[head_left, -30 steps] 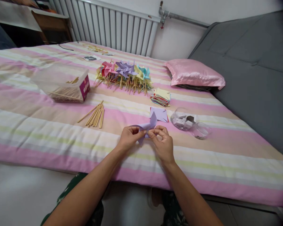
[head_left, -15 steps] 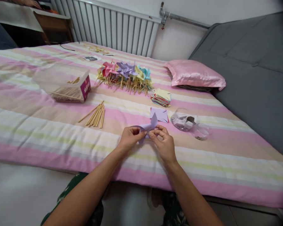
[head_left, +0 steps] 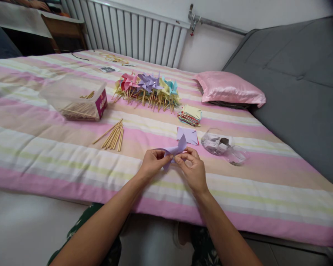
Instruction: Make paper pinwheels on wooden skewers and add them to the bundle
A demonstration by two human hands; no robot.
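Almost nothing had shifted in the last 1 second: the left hand (head_left: 152,161) and right hand (head_left: 193,170) both stayed pinched on the purple pinwheel (head_left: 175,149), fingertips meeting near its middle, above the near side of the bed (head_left: 100,181). The centre, I judged, remained unfinished.

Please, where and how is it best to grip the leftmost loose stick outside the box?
Probably pinch the leftmost stick across its near end, coming from the near left: it is slim, and that end fans clear of the other sticks.
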